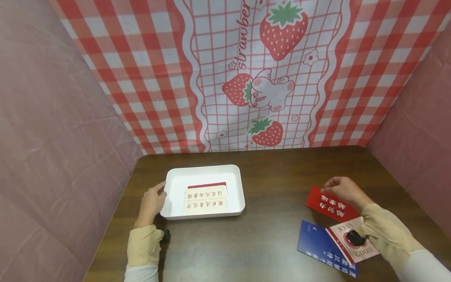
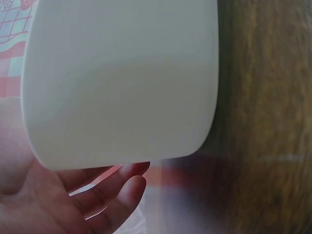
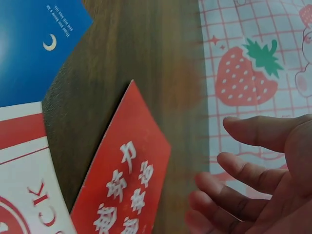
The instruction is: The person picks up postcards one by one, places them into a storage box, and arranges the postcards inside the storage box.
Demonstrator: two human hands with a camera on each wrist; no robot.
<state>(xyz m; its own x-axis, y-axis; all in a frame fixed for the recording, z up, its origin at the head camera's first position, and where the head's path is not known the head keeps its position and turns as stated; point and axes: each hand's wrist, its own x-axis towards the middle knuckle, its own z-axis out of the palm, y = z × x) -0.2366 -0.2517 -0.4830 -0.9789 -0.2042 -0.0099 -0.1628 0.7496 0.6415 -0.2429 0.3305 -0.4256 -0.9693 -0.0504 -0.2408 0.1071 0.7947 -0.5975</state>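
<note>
The left hand (image 1: 152, 201) rests against the left short wall of a white rectangular plastic tray (image 1: 239, 184), its grip loose: the fingers lie nearly straight along the rim, touching it without curling round it (the left wrist view shows them relaxed beneath the tray's pale curved corner). Inside the tray lies a cream card with a red top band and red characters (image 1: 206, 199), flat on the tray floor. The right hand (image 1: 343, 189) sits well apart on the far side, its fingertips at the upper edge of a red rectangular card with white characters (image 1: 331, 206); whether this grip pinches the card or only touches it cannot be told, since the right wrist view shows the fingers (image 3: 253, 168) loosely bent and hovering just beside the card's corner, with bare wood between. Nearer the person, just beside the red card, lie a dark blue card with a small moon (image 1: 315, 243) and, overlapping it, a cream and red card reading LUCK and GOOD (image 1: 347, 244), partly hidden by the right sleeve. All of this lies on a dark brown wooden bench (image 1: 267, 235). Behind the bench hangs a red and white checked cloth printed with strawberries and a rabbit (image 1: 253, 74), and plain pink sheets (image 1: 53, 137) close in both sides.
</note>
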